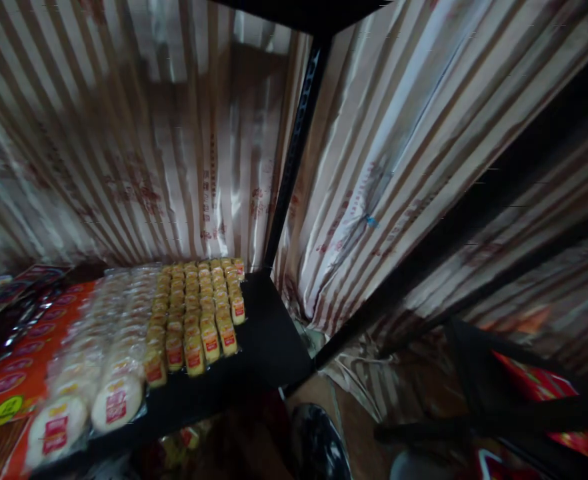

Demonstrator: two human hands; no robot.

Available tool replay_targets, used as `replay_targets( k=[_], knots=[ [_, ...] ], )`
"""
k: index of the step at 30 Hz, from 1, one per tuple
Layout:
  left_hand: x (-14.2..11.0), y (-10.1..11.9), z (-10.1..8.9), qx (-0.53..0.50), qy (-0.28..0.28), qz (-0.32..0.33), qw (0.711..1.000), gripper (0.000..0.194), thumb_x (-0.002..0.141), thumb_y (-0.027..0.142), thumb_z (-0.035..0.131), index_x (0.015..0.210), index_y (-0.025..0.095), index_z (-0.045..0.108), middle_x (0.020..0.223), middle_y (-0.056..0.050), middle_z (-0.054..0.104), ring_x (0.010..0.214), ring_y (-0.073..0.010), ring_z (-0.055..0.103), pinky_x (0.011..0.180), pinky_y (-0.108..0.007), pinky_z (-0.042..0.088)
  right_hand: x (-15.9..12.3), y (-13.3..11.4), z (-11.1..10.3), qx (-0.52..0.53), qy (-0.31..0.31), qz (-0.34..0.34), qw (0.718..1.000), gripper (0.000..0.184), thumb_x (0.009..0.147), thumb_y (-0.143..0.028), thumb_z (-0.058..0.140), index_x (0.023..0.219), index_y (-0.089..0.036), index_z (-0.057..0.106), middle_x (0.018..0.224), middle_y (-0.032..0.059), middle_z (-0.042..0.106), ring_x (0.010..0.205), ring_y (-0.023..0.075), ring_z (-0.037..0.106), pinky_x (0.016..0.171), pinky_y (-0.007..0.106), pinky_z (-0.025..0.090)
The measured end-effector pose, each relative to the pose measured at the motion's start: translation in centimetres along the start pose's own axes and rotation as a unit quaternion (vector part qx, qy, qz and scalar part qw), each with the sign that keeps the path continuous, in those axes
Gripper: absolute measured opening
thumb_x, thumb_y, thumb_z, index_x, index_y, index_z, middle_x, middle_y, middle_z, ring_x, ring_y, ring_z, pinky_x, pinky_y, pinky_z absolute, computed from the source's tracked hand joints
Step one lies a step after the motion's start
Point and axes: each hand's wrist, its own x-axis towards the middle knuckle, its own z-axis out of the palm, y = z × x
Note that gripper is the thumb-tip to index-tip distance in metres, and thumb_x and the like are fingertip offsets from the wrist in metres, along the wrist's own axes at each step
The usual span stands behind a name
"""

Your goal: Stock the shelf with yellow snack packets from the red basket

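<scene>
Two rows of white packs (pixel 117 403) run from near to far on the black shelf (pixel 274 333) at your left, with several rows of yellow packs (pixel 194 353) just to their right. Neither your left hand nor your right hand shows, so I cannot tell whether they are spread, closed or holding anything.

With no handling in view, I'd judge the step in hand to be looking over the shelf – the packs stand in order, red labels towards you at the near ends. Both kinds seem to lean on the ones behind, and their wrapping looks clear and slippery. If you work on these rows, the next move calls for bringing a hand in from the near edge and taking or squaring a front pack lightly; a hard push could slide a whole row out of line.

Left of the white packs lies orange packaging (pixel 19 367), close enough to catch a sleeve. On the right, the shelf runs on to a dark post (pixel 294 153) at the far corner, with striped sheeting (pixel 374 167) hanging behind. Red packets (pixel 539 377) lie farther right, well apart from these rows. Below the shelf, near you, is a dark glossy thing (pixel 319 443) – too dim to name. The light is poor, so check the small labels up close.
</scene>
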Motion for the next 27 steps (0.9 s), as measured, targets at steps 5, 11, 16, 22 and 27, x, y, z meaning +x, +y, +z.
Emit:
replay_targets(
  k=[5,11,16,22,27],
  knots=[
    [-3.3,-0.6,-0.2,-0.013,-0.003,0.006,1.000,0.045,0.074,0.023,0.045,0.118,0.024,0.056,0.117,-0.007,0.062,0.115,-0.0229,0.053,0.101,-0.036,0.038,-2.8,-1.1,-0.9,0.184,0.063,0.042,0.980,0.042,0.073,-0.048,0.050,0.094,-0.015,0.067,0.099,0.0128,0.069,0.096,0.0286,0.063,0.081,0.036,0.049],
    [-6.6,2.5,-1.8,-0.105,0.042,0.110,0.988,0.043,0.074,0.028,0.049,0.115,0.017,0.053,0.116,-0.011,0.058,0.109,-0.0217,0.053,0.098,-0.035,0.039,-7.1,-4.2,-4.4,0.227,0.113,0.031,0.967,0.027,0.067,-0.040,0.055,0.079,-0.019,0.065,0.086,0.0081,0.069,0.084,0.0244,0.062,0.073,0.033,0.048],
    [-6.6,4.3,-3.0,-0.191,0.045,0.166,0.966,0.031,0.072,0.033,0.052,0.099,0.019,0.059,0.099,-0.008,0.062,0.095,-0.0216,0.058,0.087,-0.038,0.046,-9.3,-6.8,-7.5,0.349,0.077,0.006,0.934,0.021,0.066,-0.038,0.060,0.077,-0.020,0.064,0.067,0.0031,0.063,0.062,0.0160,0.058,0.056,0.027,0.041],
    [-4.6,7.4,-3.2,-0.234,0.102,0.184,0.949,0.025,0.071,0.031,0.052,0.090,0.017,0.059,0.090,-0.007,0.060,0.082,-0.0189,0.060,0.075,-0.033,0.049,-7.5,-8.9,-9.4,0.408,0.128,-0.036,0.903,0.037,0.061,-0.040,0.070,0.088,-0.018,0.060,0.062,-0.0030,0.059,0.054,0.0103,0.052,0.050,0.020,0.036],
    [-2.7,10.3,-3.0,-0.241,0.155,0.172,0.942,0.023,0.069,0.030,0.052,0.087,0.015,0.056,0.087,-0.008,0.060,0.079,-0.0190,0.059,0.073,-0.032,0.049,-5.2,-9.3,-10.4,0.424,0.172,-0.089,0.885,0.035,0.057,-0.036,0.073,0.084,-0.018,0.059,0.073,0.0010,0.065,0.070,0.0159,0.061,0.071,0.028,0.046]
  ],
)
